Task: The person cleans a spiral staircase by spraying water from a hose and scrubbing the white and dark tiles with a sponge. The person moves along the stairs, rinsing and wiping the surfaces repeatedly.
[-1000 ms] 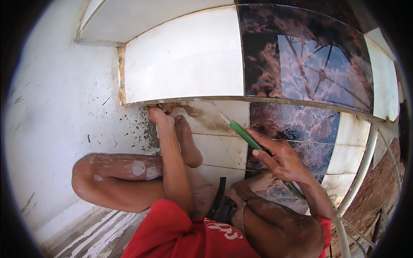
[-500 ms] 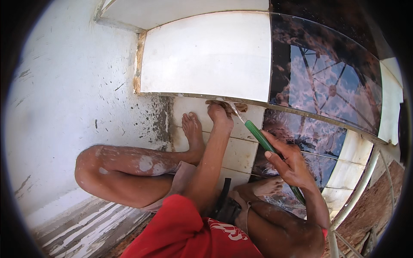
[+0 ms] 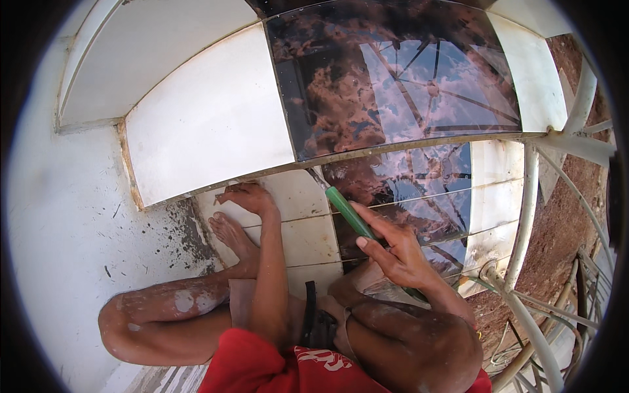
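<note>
My right hand (image 3: 393, 252) grips a green-handled tool (image 3: 348, 213) whose thin metal tip reaches up to the edge under the step where the white tile (image 3: 209, 118) meets the dark glossy marble-pattern tile (image 3: 393, 72). My left hand (image 3: 246, 195) rests with fingers curled against the lower edge of the white tile, empty. My bare foot (image 3: 230, 236) sits on the tiled step just below the left hand. My knees and red shirt fill the lower part of the view.
A white plastered wall (image 3: 59, 223) with dark specks stands at the left. White metal railing tubes (image 3: 524, 216) curve down the right side, with reddish ground beyond them. Lower white and dark tiles (image 3: 485, 196) line the step face.
The view has swung so the tiles sit higher and farther right. My left hand has slid left along the tile edge. The right hand still holds the green tool at the joint.
</note>
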Available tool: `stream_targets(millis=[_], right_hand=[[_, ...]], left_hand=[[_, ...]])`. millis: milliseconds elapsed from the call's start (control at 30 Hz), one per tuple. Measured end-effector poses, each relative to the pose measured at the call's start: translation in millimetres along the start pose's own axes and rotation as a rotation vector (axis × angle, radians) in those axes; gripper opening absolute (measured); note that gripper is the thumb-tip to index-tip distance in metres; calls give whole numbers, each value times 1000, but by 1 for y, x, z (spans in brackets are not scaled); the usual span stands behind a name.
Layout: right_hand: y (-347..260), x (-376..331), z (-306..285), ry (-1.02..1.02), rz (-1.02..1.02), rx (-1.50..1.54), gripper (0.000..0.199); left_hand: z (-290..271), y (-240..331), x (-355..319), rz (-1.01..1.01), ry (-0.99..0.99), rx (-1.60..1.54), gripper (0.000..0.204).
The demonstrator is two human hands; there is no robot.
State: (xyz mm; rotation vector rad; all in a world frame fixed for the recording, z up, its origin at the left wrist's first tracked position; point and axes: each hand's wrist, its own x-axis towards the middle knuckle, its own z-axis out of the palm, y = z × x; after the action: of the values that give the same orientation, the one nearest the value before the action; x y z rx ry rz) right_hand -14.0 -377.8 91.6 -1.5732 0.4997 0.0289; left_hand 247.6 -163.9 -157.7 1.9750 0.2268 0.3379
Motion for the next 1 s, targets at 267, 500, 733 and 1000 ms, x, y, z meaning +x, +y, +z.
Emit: stream_targets(millis=[267,500,733,1000], right_hand=[[3,-70,-38,505,440,304,55],[29,-62,-10,246,296,39,59],[45,-68,-12,342,438,98,60],[48,-77,3,450,284,94,62]], left_hand=[[66,123,-224,590,-1071,68,37],[106,130,-227,1040,-1309,48,34],[-18,72,-104,1028,-645,432,43],[53,106,-222,1051,-1097,418,37]])
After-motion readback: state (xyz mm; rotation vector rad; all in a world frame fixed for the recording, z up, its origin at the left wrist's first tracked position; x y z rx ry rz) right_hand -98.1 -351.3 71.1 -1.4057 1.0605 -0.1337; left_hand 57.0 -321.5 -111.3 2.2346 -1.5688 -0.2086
